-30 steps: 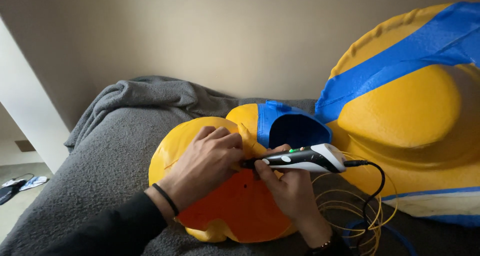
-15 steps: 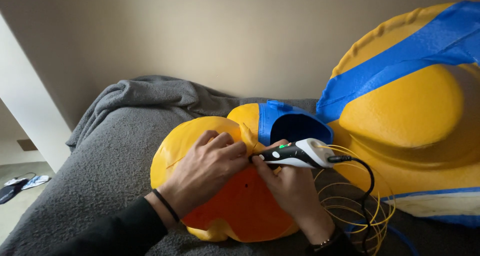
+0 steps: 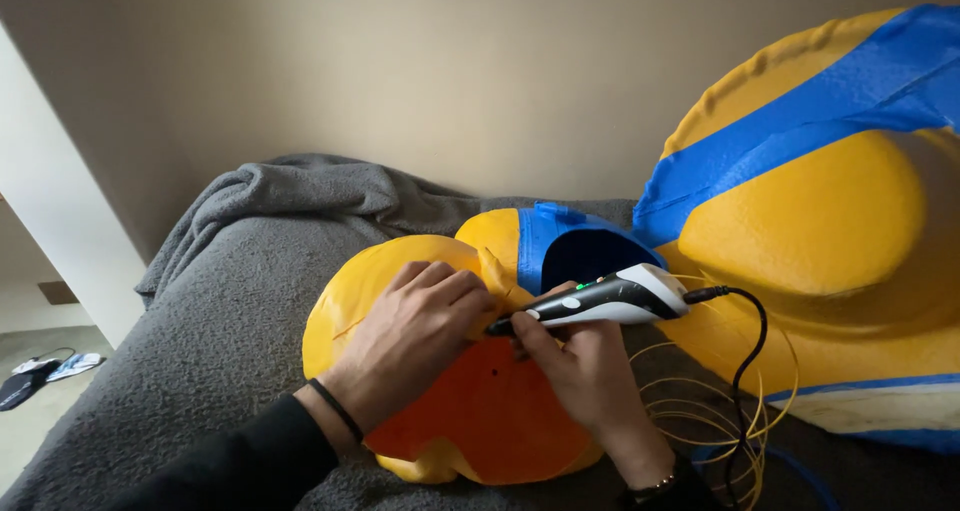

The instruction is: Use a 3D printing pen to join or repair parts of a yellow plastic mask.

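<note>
My right hand (image 3: 578,373) grips a black-and-white pen-shaped tool (image 3: 598,302) with a black cable (image 3: 741,371) at its rear; its tip points left at the seam of a yellow and orange moulded shell (image 3: 480,411). My left hand (image 3: 412,336) lies flat on the yellow part of that shell, fingers pressed next to the tool's tip. A blue-taped yellow piece (image 3: 560,246) adjoins the shell behind my hands.
A large yellow domed shell with blue tape bands (image 3: 830,231) fills the right side. Loops of thin yellow filament (image 3: 700,401) lie beside my right wrist. Everything rests on a grey blanket (image 3: 220,281) against a beige wall; floor shows at far left.
Both hands and the tool have shifted only slightly; the tool's tip stays at the seam and the view has moved a little.
</note>
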